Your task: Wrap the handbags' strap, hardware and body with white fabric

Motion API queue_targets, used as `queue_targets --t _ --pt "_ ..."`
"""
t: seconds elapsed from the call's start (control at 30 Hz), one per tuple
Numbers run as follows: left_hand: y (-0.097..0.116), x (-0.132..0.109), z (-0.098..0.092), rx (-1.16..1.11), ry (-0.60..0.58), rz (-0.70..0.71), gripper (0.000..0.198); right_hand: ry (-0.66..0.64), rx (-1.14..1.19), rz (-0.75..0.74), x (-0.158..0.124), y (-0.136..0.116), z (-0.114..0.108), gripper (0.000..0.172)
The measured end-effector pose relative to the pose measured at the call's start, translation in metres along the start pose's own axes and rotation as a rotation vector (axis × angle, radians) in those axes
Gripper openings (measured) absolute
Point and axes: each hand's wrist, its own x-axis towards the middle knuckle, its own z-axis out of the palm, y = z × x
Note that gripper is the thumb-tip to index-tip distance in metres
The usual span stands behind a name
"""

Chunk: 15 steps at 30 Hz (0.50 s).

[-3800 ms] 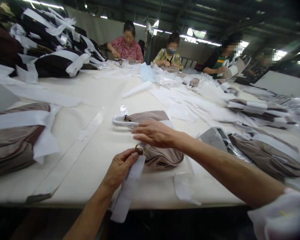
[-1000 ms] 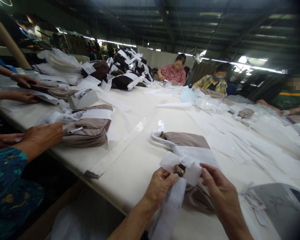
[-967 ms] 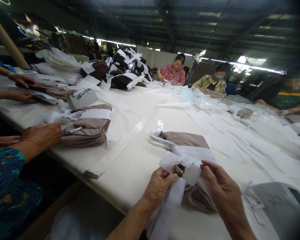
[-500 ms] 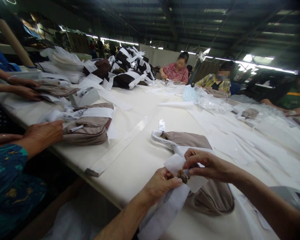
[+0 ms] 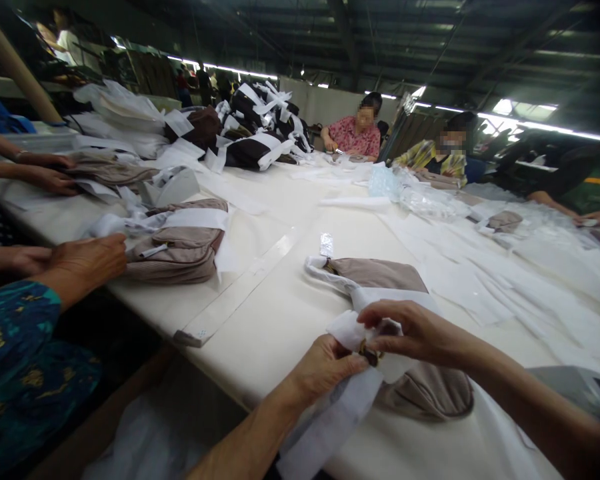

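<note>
A taupe bag lies on the white table right in front of me, partly wrapped in white paper. My left hand pinches a strip of white wrapping paper against the bag's metal ring. My right hand reaches across from the right, with its fingers closed on the paper over that ring. The paper strip hangs down over the table's near edge.
A co-worker's hands at the left hold another taupe bag wrapped in paper. Dark wrapped bags are piled at the back. Loose paper sheets and clear plastic bags cover the right side. Several people sit across the table.
My right hand has moved from beside the ring to on top of it, folding the white paper over the ring. The left hand keeps its grip.
</note>
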Motion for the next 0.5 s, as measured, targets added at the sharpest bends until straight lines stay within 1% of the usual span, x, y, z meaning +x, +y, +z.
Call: queue_targets --t 0.03,0.1,0.13,0.17,0.2,0.27,0.33,0.4,0.43,0.47,0.5 --pt "0.0 -0.002 0.0 -0.006 0.018 -0.017 0.04 0.176 -0.037 0.02 -0.007 -0.001 0.004 0.021" --pt "-0.001 -0.005 -0.001 -0.002 0.069 -0.08 0.037 0.539 -0.079 0.137 -0.023 -0.001 0.019 0.023" --pt "-0.001 -0.006 0.0 0.009 0.098 -0.118 0.037 0.651 -0.061 0.211 -0.031 0.001 0.029 0.024" --pt "-0.001 -0.006 0.0 0.025 0.122 -0.147 0.037 0.702 -0.011 0.277 -0.038 0.004 0.04 0.026" --pt "0.0 -0.006 0.0 0.038 0.145 -0.157 0.038 0.686 0.072 0.317 -0.045 0.009 0.051 0.027" --pt "0.002 -0.005 0.002 0.054 0.179 -0.148 0.046 0.621 0.26 0.339 -0.057 0.018 0.068 0.023" --pt "0.004 -0.004 0.002 0.071 0.226 -0.14 0.06 0.579 0.394 0.354 -0.074 0.025 0.075 0.021" --pt "0.005 -0.004 0.001 0.089 0.279 -0.148 0.069 0.54 0.476 0.392 -0.1 0.034 0.07 0.022" --pt "0.004 -0.005 -0.001 0.096 0.292 -0.164 0.069 0.543 0.51 0.418 -0.116 0.042 0.065 0.023" --pt "0.002 -0.005 -0.003 0.1 0.294 -0.183 0.064 0.58 0.54 0.444 -0.133 0.051 0.059 0.024" --pt "0.0 -0.005 -0.006 0.102 0.285 -0.204 0.057 0.677 0.561 0.475 -0.15 0.063 0.052 0.026"
